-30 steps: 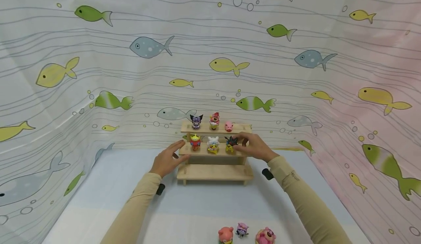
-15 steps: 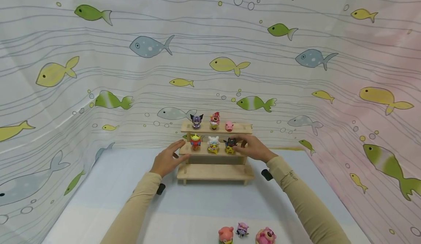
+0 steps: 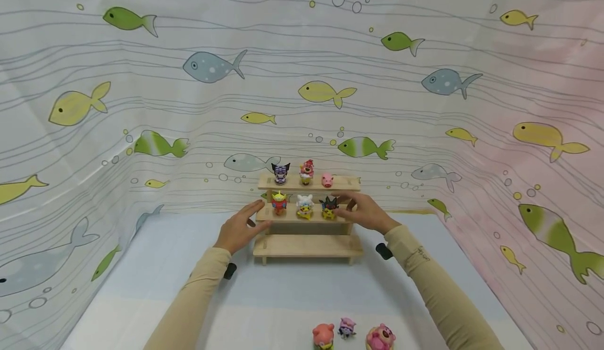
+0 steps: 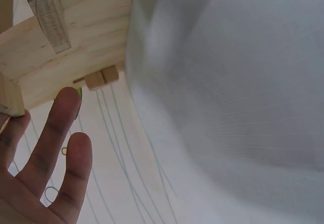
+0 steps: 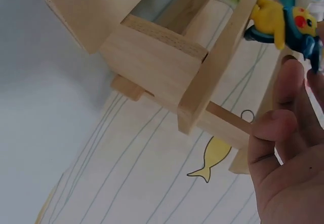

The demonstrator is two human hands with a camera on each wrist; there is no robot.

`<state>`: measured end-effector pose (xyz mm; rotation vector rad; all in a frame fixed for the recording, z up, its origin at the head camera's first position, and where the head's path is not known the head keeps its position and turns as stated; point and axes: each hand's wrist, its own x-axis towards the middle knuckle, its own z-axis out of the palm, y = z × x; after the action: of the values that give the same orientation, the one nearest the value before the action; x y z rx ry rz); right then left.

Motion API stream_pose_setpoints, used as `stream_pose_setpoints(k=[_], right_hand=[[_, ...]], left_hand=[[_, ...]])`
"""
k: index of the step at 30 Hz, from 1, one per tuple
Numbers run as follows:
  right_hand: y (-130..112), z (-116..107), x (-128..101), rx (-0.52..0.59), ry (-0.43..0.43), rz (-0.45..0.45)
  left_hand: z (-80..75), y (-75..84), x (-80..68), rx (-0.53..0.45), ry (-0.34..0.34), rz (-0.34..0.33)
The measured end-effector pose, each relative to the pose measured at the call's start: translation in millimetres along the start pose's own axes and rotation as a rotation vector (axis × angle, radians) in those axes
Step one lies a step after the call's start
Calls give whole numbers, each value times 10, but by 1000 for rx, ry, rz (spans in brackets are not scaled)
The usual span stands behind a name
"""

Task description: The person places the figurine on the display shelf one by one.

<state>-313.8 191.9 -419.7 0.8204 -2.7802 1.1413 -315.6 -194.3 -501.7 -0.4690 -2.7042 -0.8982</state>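
Hands flank the wooden shelf (image 3: 306, 245) on the worktop (image 3: 292, 292). I see my left hand (image 3: 238, 229) resting against the left end of the middle tier, fingers straight and holding nothing. My right hand (image 3: 363, 212) sits at the right end, relaxed fingers just beside the black-and-yellow figure (image 3: 329, 208); I cannot tell whether they touch it. That figure stands on the middle tier, rightmost of three. Three more figures (image 3: 346, 334) stand at the worktop's near edge.
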Motion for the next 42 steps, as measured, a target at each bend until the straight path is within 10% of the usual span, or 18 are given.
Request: stream_pose_setpoints(k=[18, 42], right_hand=[[-228, -127, -672, -50, 152, 37], [-309, 368, -2052, -36, 55, 132]], left_hand=[[11, -24, -51, -20, -8, -24], [2, -5, -26, -45, 8, 3]])
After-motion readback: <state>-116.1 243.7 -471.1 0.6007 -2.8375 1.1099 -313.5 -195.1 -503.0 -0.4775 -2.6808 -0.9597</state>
